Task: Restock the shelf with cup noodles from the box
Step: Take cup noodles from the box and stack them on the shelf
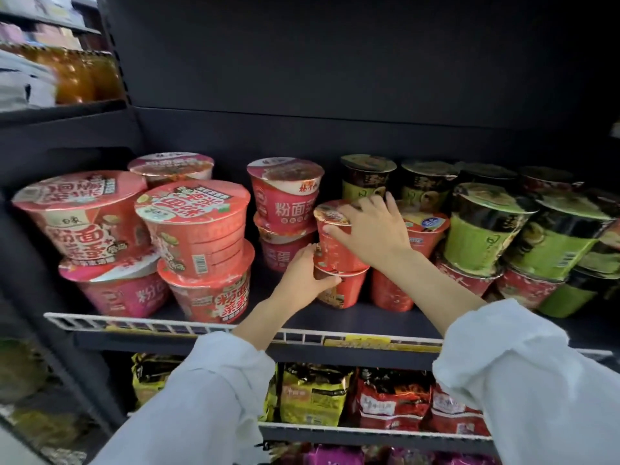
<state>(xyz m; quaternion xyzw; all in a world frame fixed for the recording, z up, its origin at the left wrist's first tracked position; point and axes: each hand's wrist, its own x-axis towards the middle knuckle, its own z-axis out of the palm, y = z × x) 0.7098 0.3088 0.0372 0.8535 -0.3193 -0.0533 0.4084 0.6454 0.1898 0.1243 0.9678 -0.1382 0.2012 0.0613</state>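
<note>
Lower red cup (345, 290): lid hidden under the upper red cup (335, 243); left side covered by the left hand (302, 273).
Orange bottles (80, 75): blurred, labels unreadable.
Purple packets (335, 456): cut off by bottom edge.
Green cups (590, 236): cropped at right edge.

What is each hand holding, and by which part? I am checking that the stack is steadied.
Right hand grips the upper red cup at its lid rim; left hand holds the lower cup at its rim.

Legible print — "粉面菜" on the pink cup (285, 199) at mid-shelf; "粉面" and "菜" on the lower red bowl (214, 297). Other labels are blurred.
</note>
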